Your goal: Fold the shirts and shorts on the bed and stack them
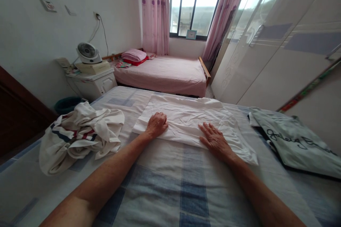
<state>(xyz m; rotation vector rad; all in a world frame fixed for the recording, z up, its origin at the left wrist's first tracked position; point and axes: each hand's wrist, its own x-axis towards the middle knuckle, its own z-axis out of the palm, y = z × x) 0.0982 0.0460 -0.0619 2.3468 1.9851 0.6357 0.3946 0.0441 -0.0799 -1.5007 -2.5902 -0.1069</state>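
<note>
A white garment (pixel 183 111) lies spread and partly folded on the bed in front of me, its surface wrinkled. On its left part rests my left hand (pixel 157 125), with the fingers curled in against the cloth near the front edge. My right hand (pixel 214 139) presses flat on the right part, its fingers stretched out. Beyond that hand, the garment's right end trails in loose creases toward me. To the left sits a crumpled off-white garment (pixel 85 131) with navy and red stripes. A grey-green garment with black lettering (pixel 295 131) lies flat at the right.
Blue and white checked bedding (pixel 165 177) covers the near bed. Behind it stands a second bed with a pink sheet (pixel 165 72). A white bedside cabinet (pixel 93 84) carries a box and a fan (pixel 89 52). Tall glossy wardrobes (pixel 266 60) line the right side.
</note>
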